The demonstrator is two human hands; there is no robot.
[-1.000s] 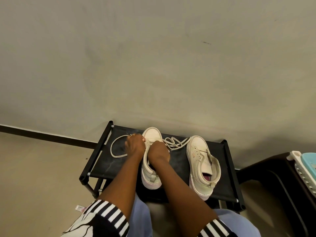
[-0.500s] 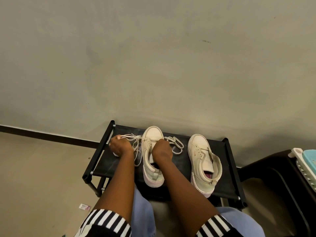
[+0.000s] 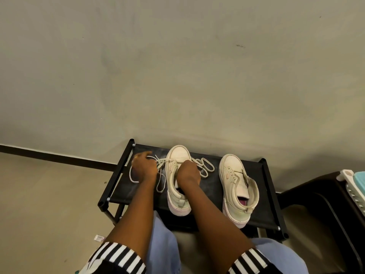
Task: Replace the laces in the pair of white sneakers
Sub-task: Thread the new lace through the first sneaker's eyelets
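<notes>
Two white sneakers stand on a low black rack (image 3: 213, 186), toes toward the wall. My right hand (image 3: 188, 172) rests on the tongue and eyelets of the left sneaker (image 3: 177, 175); its fingers are hidden. My left hand (image 3: 145, 167), left of that shoe, grips a white lace (image 3: 161, 175) that runs taut from the shoe's eyelets, with slack looped on the rack under my wrist. More lace (image 3: 205, 166) lies in loops to the right of this shoe. The right sneaker (image 3: 237, 186) has bare eyelets and an open tongue.
The rack stands against a plain grey wall. A dark brown plastic chair (image 3: 324, 204) is at the right, with a white and teal object (image 3: 355, 184) on it. A small paper scrap (image 3: 98, 238) lies on the tan floor at the left.
My left hand has drawn the lace leftward, from beside the shoe out toward the rack's left edge. The right hand has stayed on the left sneaker.
</notes>
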